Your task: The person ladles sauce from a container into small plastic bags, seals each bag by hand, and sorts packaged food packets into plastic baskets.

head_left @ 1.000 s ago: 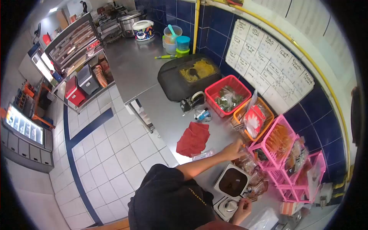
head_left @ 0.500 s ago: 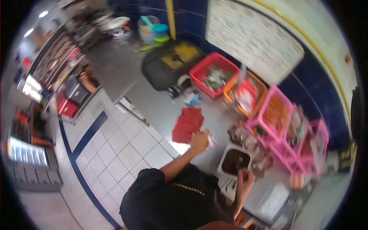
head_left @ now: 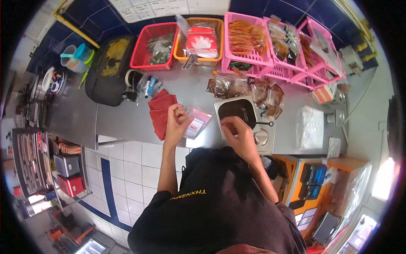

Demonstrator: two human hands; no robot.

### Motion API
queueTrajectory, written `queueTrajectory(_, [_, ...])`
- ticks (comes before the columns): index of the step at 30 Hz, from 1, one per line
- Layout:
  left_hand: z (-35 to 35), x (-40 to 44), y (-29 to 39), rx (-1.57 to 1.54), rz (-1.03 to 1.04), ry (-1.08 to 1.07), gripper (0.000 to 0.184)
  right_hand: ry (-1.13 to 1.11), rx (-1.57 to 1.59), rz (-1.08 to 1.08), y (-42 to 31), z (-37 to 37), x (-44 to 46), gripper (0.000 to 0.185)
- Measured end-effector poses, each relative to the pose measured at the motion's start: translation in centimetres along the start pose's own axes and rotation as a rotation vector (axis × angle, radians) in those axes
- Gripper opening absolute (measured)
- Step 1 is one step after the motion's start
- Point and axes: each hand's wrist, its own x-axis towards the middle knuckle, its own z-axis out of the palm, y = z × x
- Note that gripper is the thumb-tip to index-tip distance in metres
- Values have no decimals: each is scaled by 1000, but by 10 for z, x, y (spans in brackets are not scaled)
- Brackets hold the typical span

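My left hand point(head_left: 176, 126) pinches the edge of a small clear zip bag point(head_left: 195, 123) with red and blue print. Just left of it, a folded red cloth point(head_left: 159, 113) lies on the counter. My right hand point(head_left: 242, 137) has its fingers curled together over the near edge of a metal pan point(head_left: 217, 111) of dark sauce. Whether anything is between those fingertips I cannot make out. A black ladle point(head_left: 264, 123) rests in the pan, its handle sticking out to the right. Filled bags of brown sauce point(head_left: 237, 88) lie behind the pan.
Along the wall stand a red basket point(head_left: 136, 59), an orange basket point(head_left: 198, 62) and pink racks point(head_left: 270, 67) of packed bags. A black case point(head_left: 95, 86) sits left, near a tape roll point(head_left: 132, 78). White plastic bags point(head_left: 310, 127) lie right, beyond a metal lid point(head_left: 263, 137).
The view has turned and levelled over the counter. My right hand has moved from the pan's right side to its near left edge. My left hand still holds the bag.
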Motion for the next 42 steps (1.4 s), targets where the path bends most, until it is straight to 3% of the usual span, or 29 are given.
queueTrajectory(3, [17,1,33,-10,-17,-82,60,52,-78,-127,2,9,15,16])
queueTrajectory(5, [31,1,51,-20,-20,-124,61,136,-191,-349,3,9,22,17])
queueTrajectory(12, [50,3,58,-25,-71,-243,63,5,-30,-43,6,-9,21,19])
queueTrajectory(16, [58,0,55,-32,-119,-295,63,50,-118,-64,12,-11,16,23])
queueTrajectory(19, [57,-1,50,67,-36,-384,64,16,-143,-44,22,-9,12,25])
queueTrajectory(21, [57,-4,55,154,-158,-294,65,38,-207,-88,40,-1,7,27])
queueTrajectory(23, [52,-3,47,200,-72,-299,65,81,-348,-85,37,6,4,29])
queueTrajectory(25, [49,-3,43,162,-141,-289,66,3,-382,38,21,3,0,31])
queueTrajectory(27, [56,-6,48,142,-140,-318,66,78,-549,-110,47,22,-1,27])
queueTrajectory(33, [54,-4,45,132,-206,-318,66,161,-634,-228,38,16,-13,25])
queueTrajectory(35, [49,0,42,146,-194,-337,66,312,-560,-368,41,23,-14,20])
queueTrajectory(36, [51,2,44,156,-187,-339,67,222,-550,-324,42,24,-15,30])
queueTrajectory(40, [59,-2,54,136,-233,-310,67,236,-554,-290,42,26,-14,33])
queueTrajectory(42, [48,-2,49,144,-263,-316,68,295,-414,-279,42,22,-14,30])
